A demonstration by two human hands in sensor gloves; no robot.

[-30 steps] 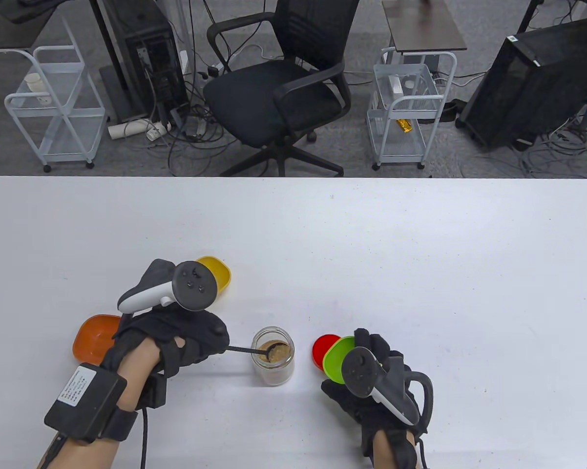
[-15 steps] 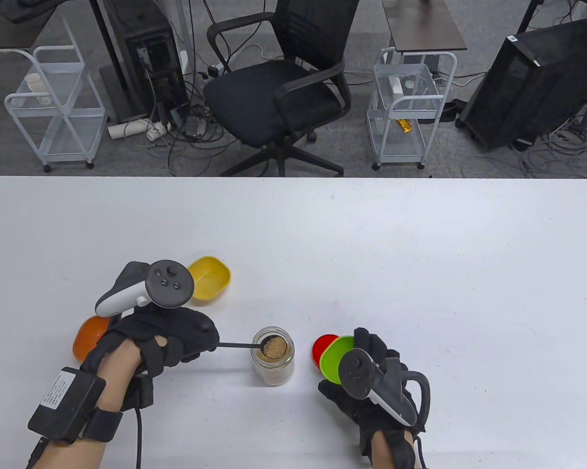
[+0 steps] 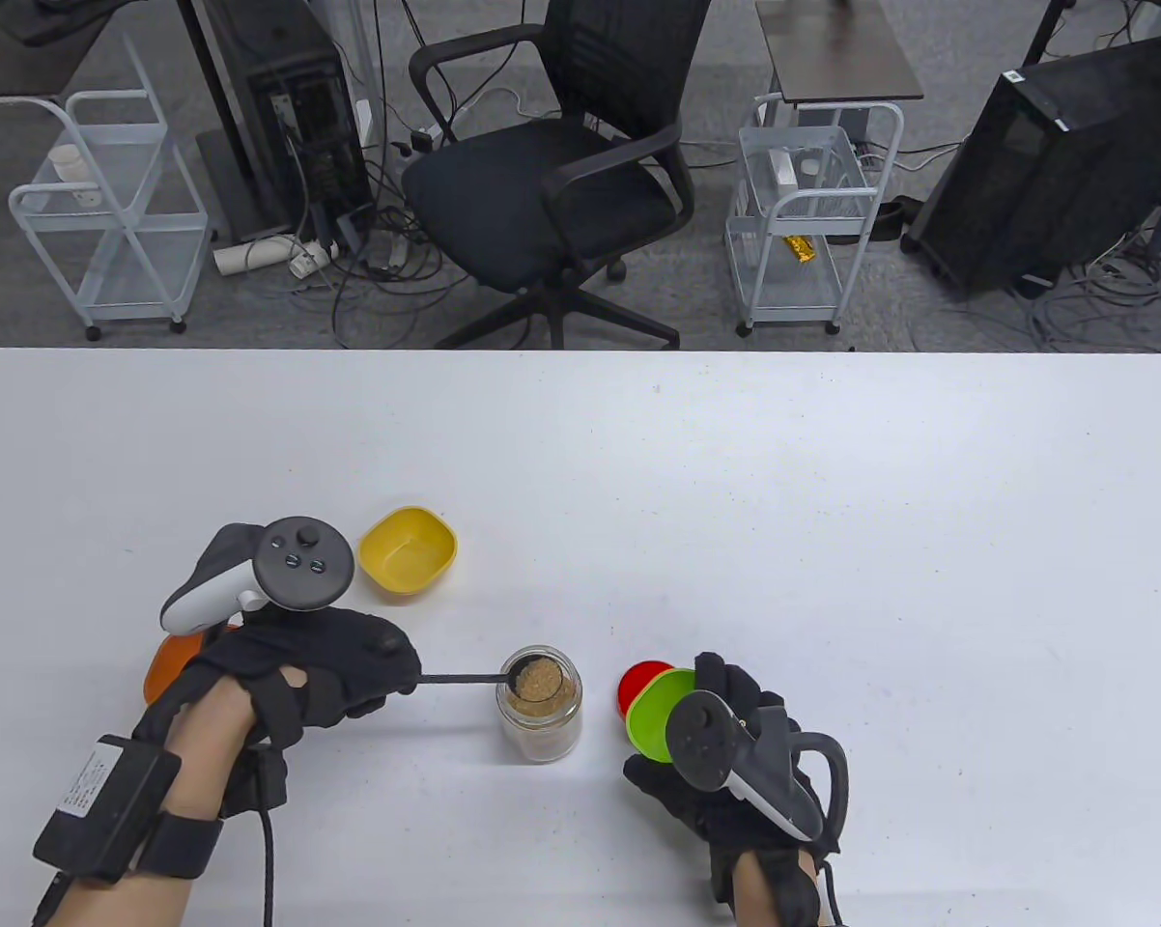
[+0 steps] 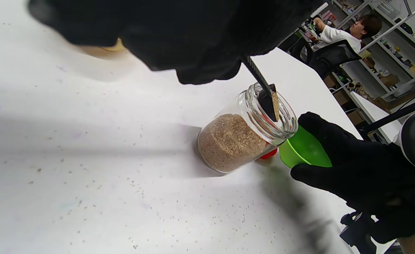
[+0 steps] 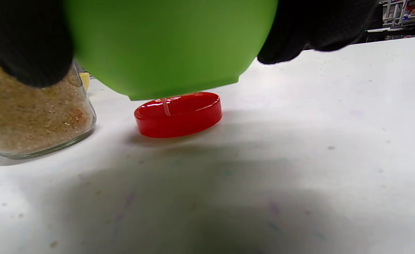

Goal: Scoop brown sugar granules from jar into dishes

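Observation:
An open glass jar (image 3: 542,719) of brown sugar stands on the white table; it also shows in the left wrist view (image 4: 240,141) and the right wrist view (image 5: 31,113). My left hand (image 3: 320,666) grips a black spoon (image 3: 489,678) by its handle; the bowl (image 4: 271,104), heaped with sugar, is at the jar's mouth. My right hand (image 3: 735,763) holds a green dish (image 3: 663,710) tilted and lifted just right of the jar; it also shows in the right wrist view (image 5: 165,46). A yellow dish (image 3: 409,550) sits behind the left hand. An orange dish (image 3: 170,661) lies partly hidden under the left hand.
The jar's red lid (image 3: 643,684) lies flat on the table (image 3: 735,502) between jar and green dish, partly under the dish; it also shows in the right wrist view (image 5: 178,113). An office chair (image 3: 552,174) and carts stand beyond the table's far edge.
My left hand has drawn back to the left and the spoon has risen from the sugar, now heaped at the jar's mouth. The yellow dish is uncovered. The right hand barely moved.

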